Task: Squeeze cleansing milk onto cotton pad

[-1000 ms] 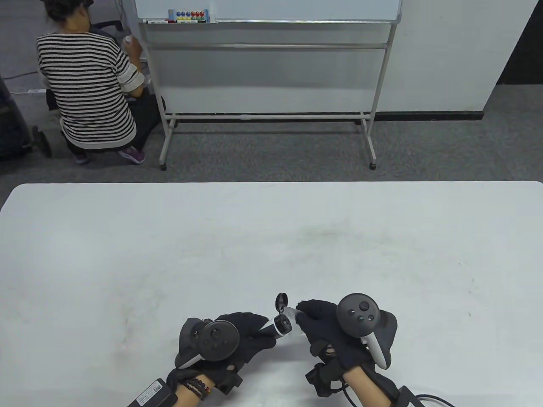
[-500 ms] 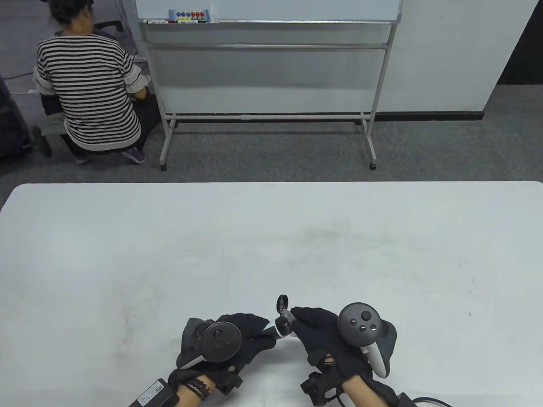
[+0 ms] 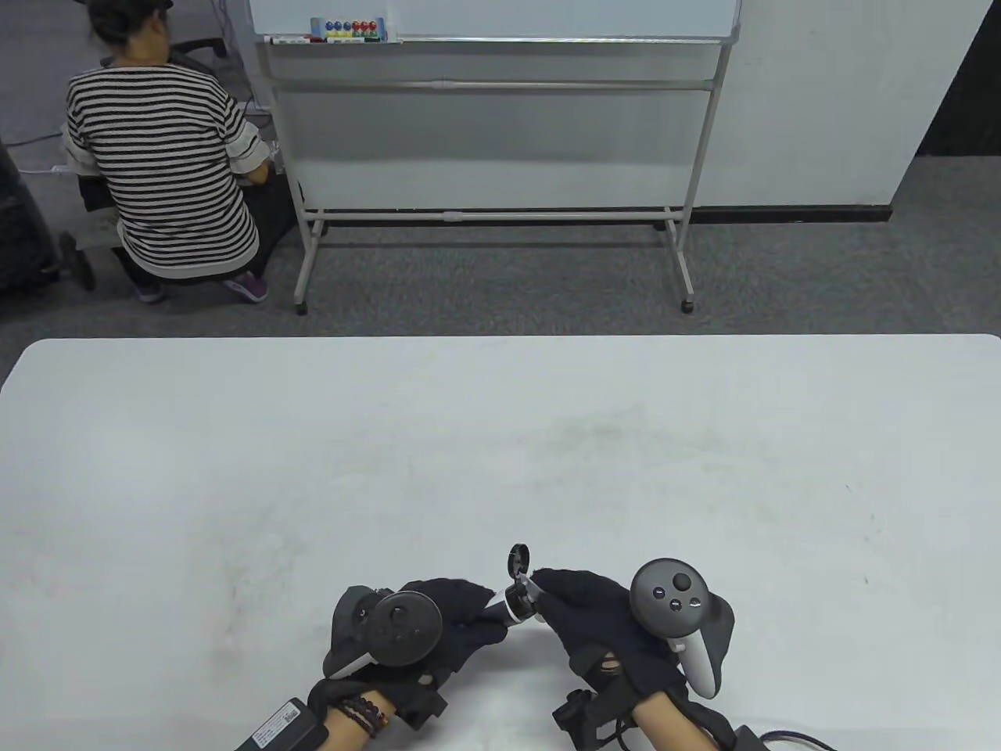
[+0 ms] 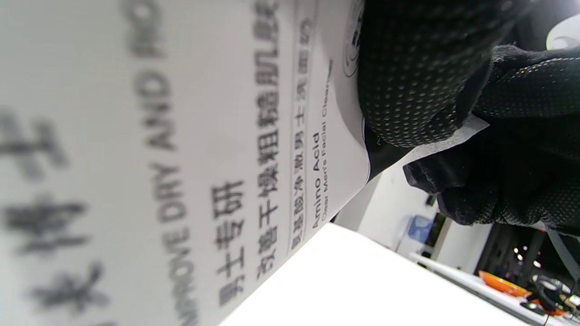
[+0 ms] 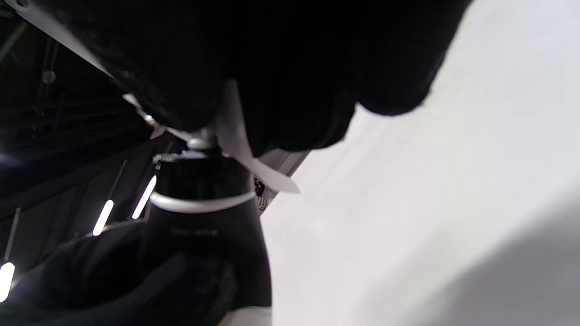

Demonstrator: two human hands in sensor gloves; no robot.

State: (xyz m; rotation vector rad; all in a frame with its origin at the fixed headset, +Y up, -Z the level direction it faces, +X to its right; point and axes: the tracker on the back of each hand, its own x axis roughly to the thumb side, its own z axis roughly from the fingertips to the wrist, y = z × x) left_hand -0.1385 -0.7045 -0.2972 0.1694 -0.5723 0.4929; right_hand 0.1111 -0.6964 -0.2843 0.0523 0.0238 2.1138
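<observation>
Cleansing milk tube [image 3: 512,604]: white body with black print, black neck end with silver ring, black flip cap [image 3: 518,558] hinged open, nozzle aimed right. Cotton pad [image 5: 247,149]: thin, white, edge-on, touching nozzle tip. Both held above worktop [image 3: 500,469] near front edge.

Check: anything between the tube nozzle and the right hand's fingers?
Yes: a cotton pad, pinched by the right hand against the cleanser tube nozzle; right wrist view shows it.

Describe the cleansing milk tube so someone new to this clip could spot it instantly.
Look at the near edge of the white table, between the two black-gloved hands. The white squeeze tube with a black flip-cap pokes out of the left hand, its small round lid open, touching the right hand's white cotton pad.
</observation>
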